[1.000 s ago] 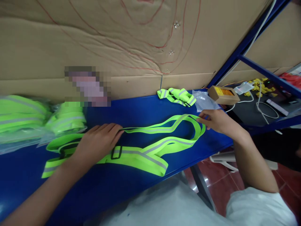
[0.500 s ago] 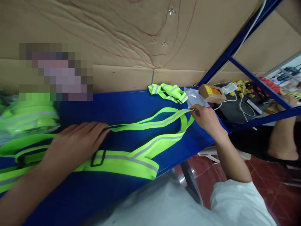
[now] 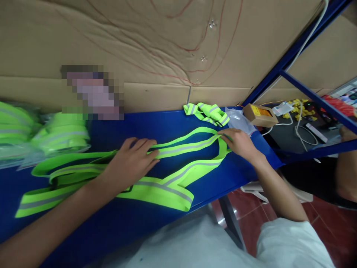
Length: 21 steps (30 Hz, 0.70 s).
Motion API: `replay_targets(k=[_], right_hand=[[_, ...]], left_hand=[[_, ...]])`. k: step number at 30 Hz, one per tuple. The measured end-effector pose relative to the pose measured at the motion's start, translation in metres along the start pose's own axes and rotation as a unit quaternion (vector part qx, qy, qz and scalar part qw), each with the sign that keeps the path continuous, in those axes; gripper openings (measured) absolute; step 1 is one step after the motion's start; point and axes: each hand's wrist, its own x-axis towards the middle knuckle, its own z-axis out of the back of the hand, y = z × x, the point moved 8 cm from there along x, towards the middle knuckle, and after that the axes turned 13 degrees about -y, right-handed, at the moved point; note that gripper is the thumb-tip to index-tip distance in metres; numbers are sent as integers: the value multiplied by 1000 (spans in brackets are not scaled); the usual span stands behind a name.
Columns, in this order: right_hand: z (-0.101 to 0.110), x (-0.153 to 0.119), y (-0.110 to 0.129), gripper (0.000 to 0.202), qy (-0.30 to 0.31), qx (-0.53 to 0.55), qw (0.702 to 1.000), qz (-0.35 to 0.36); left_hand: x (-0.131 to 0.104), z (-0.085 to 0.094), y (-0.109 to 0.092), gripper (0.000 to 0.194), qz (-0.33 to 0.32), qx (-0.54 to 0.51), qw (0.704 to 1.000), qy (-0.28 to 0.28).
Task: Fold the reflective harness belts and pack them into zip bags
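Note:
A neon-green reflective harness (image 3: 178, 195) with grey stripes lies across the blue table, its straps looped and partly folded. My right hand (image 3: 240, 143) pinches one narrow strap of it at the far right end of the loop. My left hand (image 3: 136, 160) is closed loosely around the same strap near the middle, with the strap coming out between thumb and fingers. Between both hands the strap runs nearly straight, just above the table. A black buckle (image 3: 128, 189) shows partly below my left hand; my left forearm hides part of the harness.
A bunched reflective strap (image 3: 208, 111) lies at the table's back edge, beside a clear plastic bag (image 3: 240, 121) and a cardboard box (image 3: 260, 114). Bagged green bundles (image 3: 63, 132) stand at the left. Behind is a cardboard wall (image 3: 156, 95); another person's arm (image 3: 347, 167) is at right.
My left hand has moved right along the strap, and its fingers are more spread. My right hand still pinches the strap's end, slightly further left. The view has shifted a little left.

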Motion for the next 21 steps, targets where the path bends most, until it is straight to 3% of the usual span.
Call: replay_targets(k=[4, 7, 12, 17, 21], right_hand=[[1, 1, -12, 42, -26, -45, 997, -54], [3, 3, -15, 43, -50, -25, 995, -78], [1, 16, -13, 41, -60, 42, 993, -92], [-6, 26, -22, 40, -56, 80, 985, -145], [-12, 31, -29, 38, -48, 54, 987, -144]], left_hand=[[2, 10, 3, 25, 13, 1, 999, -37], [5, 22, 20, 29, 89, -10, 994, -61], [16, 21, 69, 37, 235, -68, 969, 31], [38, 19, 97, 36, 242, -121, 961, 57], [41, 4, 93, 38, 194, -125, 965, 122]])
